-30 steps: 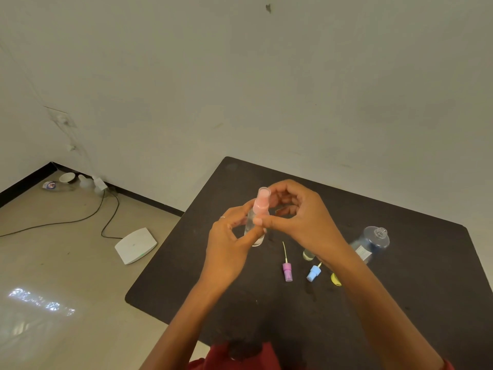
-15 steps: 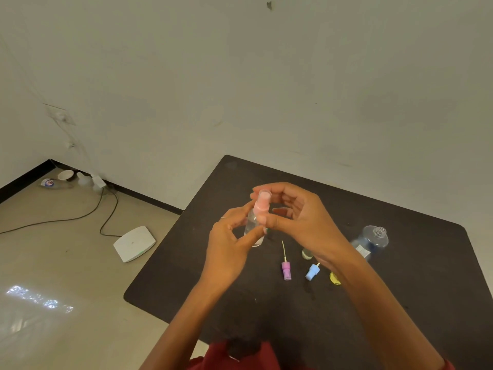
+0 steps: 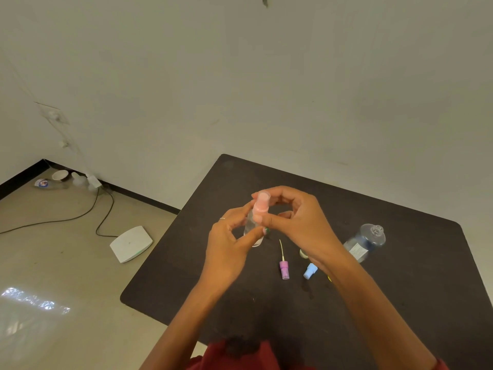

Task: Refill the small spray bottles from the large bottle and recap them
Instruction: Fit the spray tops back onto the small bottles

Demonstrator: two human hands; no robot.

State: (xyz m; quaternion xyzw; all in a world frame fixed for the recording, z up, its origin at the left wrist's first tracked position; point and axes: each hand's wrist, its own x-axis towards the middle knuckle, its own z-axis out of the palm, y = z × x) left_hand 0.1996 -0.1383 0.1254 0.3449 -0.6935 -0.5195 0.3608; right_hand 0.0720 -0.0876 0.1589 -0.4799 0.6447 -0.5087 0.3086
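The left hand (image 3: 226, 249) holds the small clear spray bottle (image 3: 253, 228) upright above the tabletop (image 3: 400, 303), its grip pinching the body. The right hand (image 3: 298, 225) pinches the pink cap (image 3: 261, 204) on top. Below the right grip lie a purple sprayer (image 3: 284, 271) and a blue sprayer (image 3: 310, 271); the large bottle (image 3: 365, 243) lies to its right.

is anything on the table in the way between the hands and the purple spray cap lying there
Nothing visible: the purple spray cap with its thin dip tube lies in open view on the black table, below the right hand; the light blue spray cap sits beside it.
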